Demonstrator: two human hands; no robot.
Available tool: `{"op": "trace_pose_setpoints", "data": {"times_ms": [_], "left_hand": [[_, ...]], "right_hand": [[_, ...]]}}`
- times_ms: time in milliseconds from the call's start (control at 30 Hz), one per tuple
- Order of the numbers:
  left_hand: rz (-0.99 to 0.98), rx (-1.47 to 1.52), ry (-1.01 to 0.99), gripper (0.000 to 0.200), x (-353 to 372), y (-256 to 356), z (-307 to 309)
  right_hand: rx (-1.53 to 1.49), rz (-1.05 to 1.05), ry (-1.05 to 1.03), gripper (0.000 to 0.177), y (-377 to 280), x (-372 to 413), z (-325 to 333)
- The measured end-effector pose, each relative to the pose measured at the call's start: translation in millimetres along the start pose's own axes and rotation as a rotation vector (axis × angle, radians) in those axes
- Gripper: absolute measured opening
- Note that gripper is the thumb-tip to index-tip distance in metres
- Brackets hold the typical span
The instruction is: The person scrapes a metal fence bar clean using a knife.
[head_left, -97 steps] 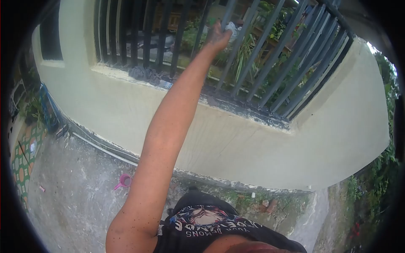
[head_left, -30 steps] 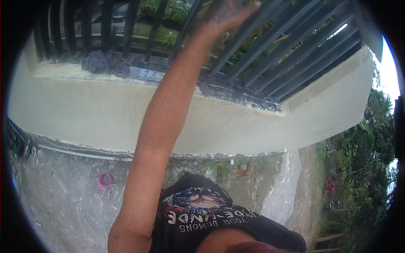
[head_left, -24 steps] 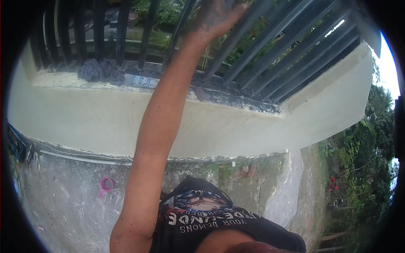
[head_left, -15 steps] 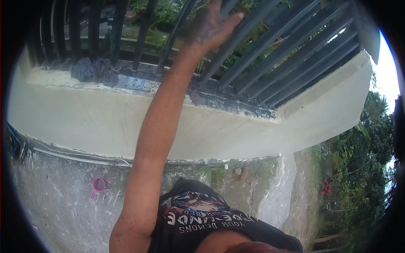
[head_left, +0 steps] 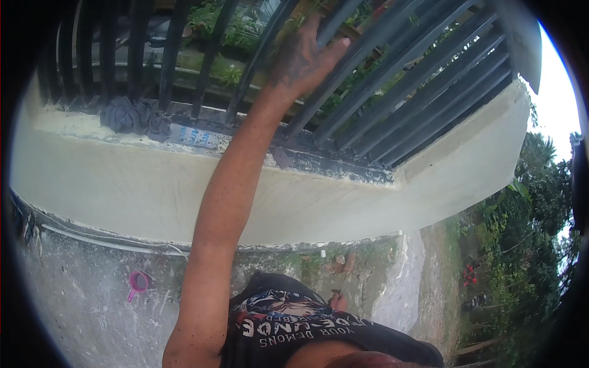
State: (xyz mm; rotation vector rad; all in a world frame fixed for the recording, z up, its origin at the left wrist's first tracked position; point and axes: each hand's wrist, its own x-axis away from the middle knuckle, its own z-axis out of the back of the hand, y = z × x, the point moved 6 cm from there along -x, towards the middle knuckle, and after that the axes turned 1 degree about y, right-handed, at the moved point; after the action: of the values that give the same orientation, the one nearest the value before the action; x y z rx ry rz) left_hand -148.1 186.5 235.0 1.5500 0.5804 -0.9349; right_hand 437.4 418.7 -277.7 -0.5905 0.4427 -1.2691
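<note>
My left hand (head_left: pixel 304 64) reaches up to a dark grey metal fence. Its fingers and thumb lie on either side of one bar (head_left: pixel 338 21), closed around it. Dark smudges or markings cover the back of the hand, and the fingertips are partly hidden. Below the bars, on the wall ledge, sits a crumpled grey cloth (head_left: pixel 126 116). Beside it lies a whitish strip with blue print (head_left: pixel 195 136). A small grey-purple scrap (head_left: pixel 282 158) rests on the ledge right of my forearm. My right hand is out of view.
A cream wall (head_left: pixel 123 178) carries the fence. Plants (head_left: pixel 224 30) grow behind the bars. On the concrete ground lie a pink dipper (head_left: pixel 139 282) and a white pipe (head_left: pixel 104 240) along the wall base. Trees (head_left: pixel 521 245) stand at the right.
My left hand has shifted slightly down along the bar, its grip much the same. The view has tilted a little, and a patch of skin, perhaps a foot, now shows beside the shirt.
</note>
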Motion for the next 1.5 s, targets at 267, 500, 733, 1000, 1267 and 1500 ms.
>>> {"op": "trace_pose_setpoints", "data": {"times_ms": [267,500,733,1000,1267,1500], "left_hand": [[0.007,0.017,0.074,0.056,0,12,4],[0.077,-0.062,0.131,0.047,-1,17,7],[0.181,-0.121,0.217,0.036,1,16,7],[0.568,-0.042,0.091,0.064,59,18,41],[-0.023,-1.001,0.154,0.061,85,142,22],[-0.214,-1.900,0.027,0.051,63,207,10]], "right_hand": [[-0.350,0.691,-0.151,0.035,-307,-3,34],[-0.802,0.971,-0.357,0.040,-520,20,76],[-1.190,0.938,-0.986,0.038,-645,57,92],[-1.514,0.980,-1.095,0.048,-712,66,92],[-1.580,0.746,-1.453,0.048,-741,87,82],[-1.716,0.950,-0.887,0.048,-726,58,67]]}}
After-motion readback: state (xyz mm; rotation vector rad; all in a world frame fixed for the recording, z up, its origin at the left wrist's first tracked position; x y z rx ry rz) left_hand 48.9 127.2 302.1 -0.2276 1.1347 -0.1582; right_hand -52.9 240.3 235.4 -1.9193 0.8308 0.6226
